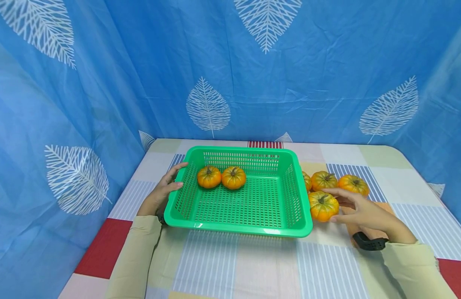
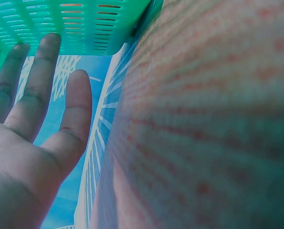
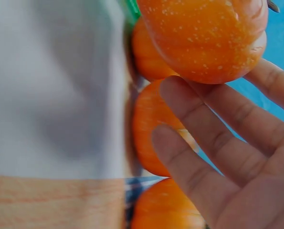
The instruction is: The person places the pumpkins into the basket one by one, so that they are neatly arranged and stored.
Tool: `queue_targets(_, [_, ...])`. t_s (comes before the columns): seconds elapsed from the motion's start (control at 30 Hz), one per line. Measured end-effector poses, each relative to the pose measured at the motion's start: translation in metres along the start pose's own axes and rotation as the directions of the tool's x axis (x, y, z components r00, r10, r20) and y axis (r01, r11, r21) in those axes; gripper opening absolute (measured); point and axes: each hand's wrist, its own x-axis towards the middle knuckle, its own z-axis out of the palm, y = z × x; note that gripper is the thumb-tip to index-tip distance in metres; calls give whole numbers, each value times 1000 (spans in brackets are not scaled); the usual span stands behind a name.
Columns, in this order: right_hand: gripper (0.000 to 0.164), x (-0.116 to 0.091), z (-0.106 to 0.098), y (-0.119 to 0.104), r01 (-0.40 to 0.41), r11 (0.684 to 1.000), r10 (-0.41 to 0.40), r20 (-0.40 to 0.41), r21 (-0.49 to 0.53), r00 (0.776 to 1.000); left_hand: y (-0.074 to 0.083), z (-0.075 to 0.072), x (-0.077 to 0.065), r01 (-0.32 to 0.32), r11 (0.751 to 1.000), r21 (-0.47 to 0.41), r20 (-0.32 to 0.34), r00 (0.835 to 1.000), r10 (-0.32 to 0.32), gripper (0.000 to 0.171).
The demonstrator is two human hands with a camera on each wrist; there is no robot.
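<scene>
Pumpkin (image 1: 323,207) within right-hand fingers (image 1: 341,192)

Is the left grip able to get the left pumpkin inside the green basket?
Probably yes. The left grip is at the left side of the green basket, the left pumpkin sits just inside, and nothing covers the open top. It would need to reach over that side.

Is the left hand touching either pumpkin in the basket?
Apart. The head view shows the left hand at the left rim of the basket, with green mesh visible between it and the nearer pumpkin; the other pumpkin lies farther right.
</scene>
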Motion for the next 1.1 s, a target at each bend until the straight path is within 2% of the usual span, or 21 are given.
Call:
queue_targets(0.27, [73,-4,-13,-9,9,997,-12,-31,-82,999,1,-1,-1,-1,1000,-17,5,1000,1,72])
queue_targets(0.77, [73,-2,-25,-24,66,997,-67,-32,-44,997,0,-1,-2,-9,1000,4,18,1000,9,74])
queue_targets(1.1, [74,8,-30,-35,92,993,-94,-25,-75,995,-2,-2,0,-34,999,1,28,999,34,71])
